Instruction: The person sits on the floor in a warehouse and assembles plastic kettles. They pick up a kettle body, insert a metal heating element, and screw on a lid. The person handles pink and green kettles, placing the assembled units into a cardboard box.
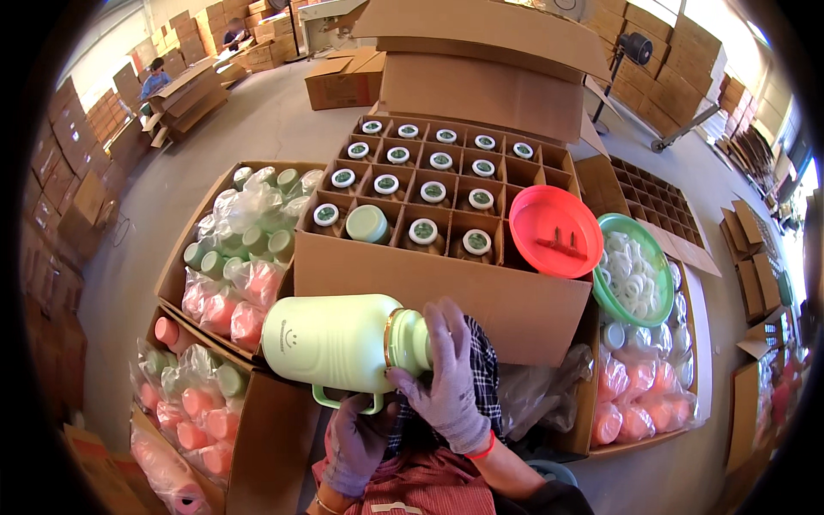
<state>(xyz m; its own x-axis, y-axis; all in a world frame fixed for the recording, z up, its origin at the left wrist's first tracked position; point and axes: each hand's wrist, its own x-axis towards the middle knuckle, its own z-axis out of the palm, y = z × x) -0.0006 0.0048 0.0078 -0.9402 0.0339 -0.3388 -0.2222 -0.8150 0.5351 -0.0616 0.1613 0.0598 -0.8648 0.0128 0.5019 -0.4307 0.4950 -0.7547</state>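
Holding a pale-green cylindrical jug [330, 339] on its side in front of a brown cardboard box with divided compartments [421, 296], just beyond the gray-gloved left hand [356, 442] and left of the gray-gloved right hand [451, 390]. Curling the left closed at the light-green loop handle [321, 397]. Spreading the right partly open at the rounded pale-green lid [414, 341]; impossible to tell whether gripping or merely touching.

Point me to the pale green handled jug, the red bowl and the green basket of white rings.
Pale green handled jug [336, 342]: head view, middle of its body.
Red bowl [549, 210]: head view, bare inner surface.
Green basket [608, 301]: head view, wall at its lower left.
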